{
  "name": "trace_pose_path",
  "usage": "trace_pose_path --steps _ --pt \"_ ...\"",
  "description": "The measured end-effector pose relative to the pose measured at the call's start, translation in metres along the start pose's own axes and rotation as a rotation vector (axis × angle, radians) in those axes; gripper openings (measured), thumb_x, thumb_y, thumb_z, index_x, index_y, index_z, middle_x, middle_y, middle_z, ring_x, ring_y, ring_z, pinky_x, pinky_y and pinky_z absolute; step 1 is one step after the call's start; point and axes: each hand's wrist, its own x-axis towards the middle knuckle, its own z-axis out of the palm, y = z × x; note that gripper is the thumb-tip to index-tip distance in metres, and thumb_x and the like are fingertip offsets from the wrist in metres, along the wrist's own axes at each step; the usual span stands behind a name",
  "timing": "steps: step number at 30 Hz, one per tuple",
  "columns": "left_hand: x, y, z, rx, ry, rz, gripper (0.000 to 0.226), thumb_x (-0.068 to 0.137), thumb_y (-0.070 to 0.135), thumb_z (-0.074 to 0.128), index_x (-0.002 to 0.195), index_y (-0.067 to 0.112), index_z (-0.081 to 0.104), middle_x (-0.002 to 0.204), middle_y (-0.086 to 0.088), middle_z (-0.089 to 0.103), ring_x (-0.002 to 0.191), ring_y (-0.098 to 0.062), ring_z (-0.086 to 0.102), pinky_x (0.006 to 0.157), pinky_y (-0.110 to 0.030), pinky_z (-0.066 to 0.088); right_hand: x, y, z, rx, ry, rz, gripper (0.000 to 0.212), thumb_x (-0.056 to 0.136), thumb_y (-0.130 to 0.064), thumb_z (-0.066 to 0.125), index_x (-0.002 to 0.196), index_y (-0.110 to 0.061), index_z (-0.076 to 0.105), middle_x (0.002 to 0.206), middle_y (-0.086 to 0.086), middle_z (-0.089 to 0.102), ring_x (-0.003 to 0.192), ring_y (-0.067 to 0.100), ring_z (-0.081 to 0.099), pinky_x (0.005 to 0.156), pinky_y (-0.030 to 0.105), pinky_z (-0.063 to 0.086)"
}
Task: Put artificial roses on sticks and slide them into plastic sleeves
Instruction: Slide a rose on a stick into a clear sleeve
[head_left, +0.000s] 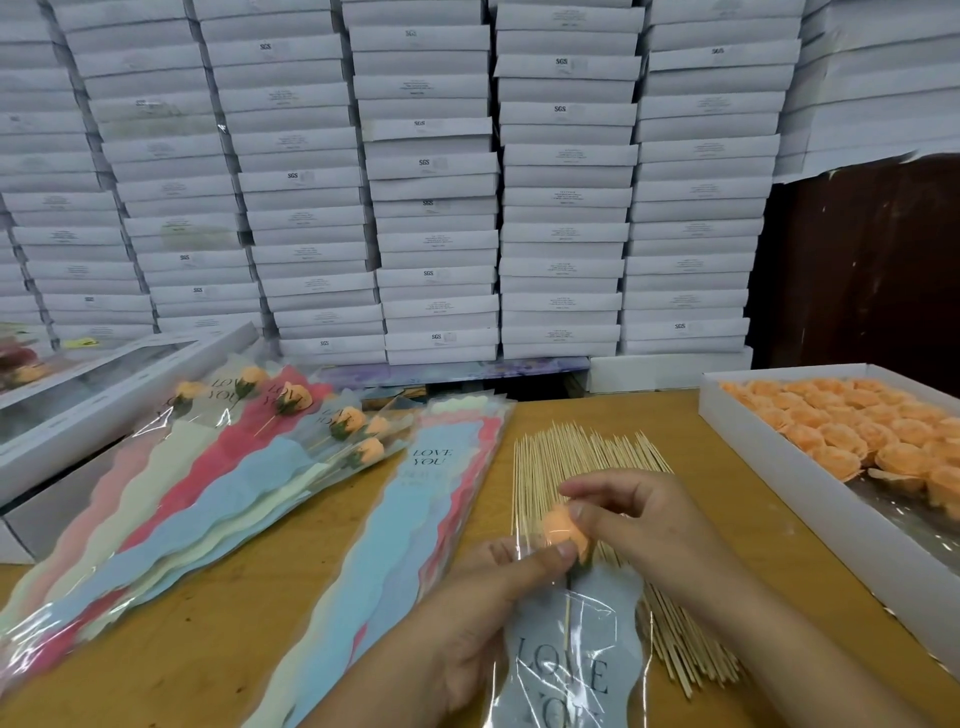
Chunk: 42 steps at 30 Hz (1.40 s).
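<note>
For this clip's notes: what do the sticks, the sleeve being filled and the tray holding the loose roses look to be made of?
Sticks: pale, matte, thin with pointed tips, likely bamboo or wood. Sleeve: glossy clear plastic film, judging by glare and creases, with a matte blue printed panel that may be paper. Tray: white, matte, thin straight walls, probably cardboard.

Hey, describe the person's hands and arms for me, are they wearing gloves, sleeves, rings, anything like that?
Both are bare. The left hand and right hand have no gloves and no rings that show, with short, unpainted nails. Both forearms are uncovered as far as the frame's bottom edge, with no sleeve, watch or bracelet in view.
</note>
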Motion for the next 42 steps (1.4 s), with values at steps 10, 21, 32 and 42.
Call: trace_pose_path --steps 10,21,32,42 --pt "0.004 0.001 -0.002 -0.058 0.009 0.031 0.035 0.086 0.015 0.072 0.118 -0.001 0.071 0.11 -0.03 0.07 0.08 -0.031 0.07 0.073 -0.036 0.061 -0.002 -0.006 0.004 0.051 -0.096 0.049 0.019 0.097 -0.03 0.056 0.097 -0.031 0.075 0.086 -0.006 0.075 0.091 -0.002 0.068 0.099 0.033 0.048" --pt "0.013 -0.001 -0.007 -0.176 0.152 0.14 0.024 0.094 0.015 0.062 0.104 -0.005 0.071 0.096 -0.028 0.069 0.079 -0.032 0.066 0.075 -0.038 0.055 -0.007 -0.011 0.009 0.005 -0.431 0.168 0.041 0.091 -0.049 0.057 0.131 -0.042 0.049 0.093 -0.001 0.078 0.091 -0.009 0.066 0.087 0.023 0.038" --pt "0.02 0.007 -0.01 -0.316 0.31 0.229 0.023 0.096 0.02 0.061 0.111 0.006 0.071 0.107 -0.009 0.077 0.083 -0.021 0.076 0.065 -0.032 0.06 -0.002 -0.007 -0.004 0.254 -0.126 0.223 0.068 0.065 -0.055 0.085 0.126 -0.041 0.057 0.115 -0.006 0.073 0.097 0.014 0.072 0.084 0.035 0.059" --pt "0.017 0.011 -0.012 -0.344 0.353 0.321 0.028 0.096 0.027 0.06 0.115 0.009 0.073 0.108 -0.014 0.076 0.093 -0.027 0.075 0.085 -0.044 0.059 -0.006 0.001 0.011 0.235 -0.495 0.375 0.017 0.077 -0.01 0.082 0.092 -0.018 0.078 0.095 0.007 0.078 0.084 0.015 0.075 0.07 0.023 0.058"
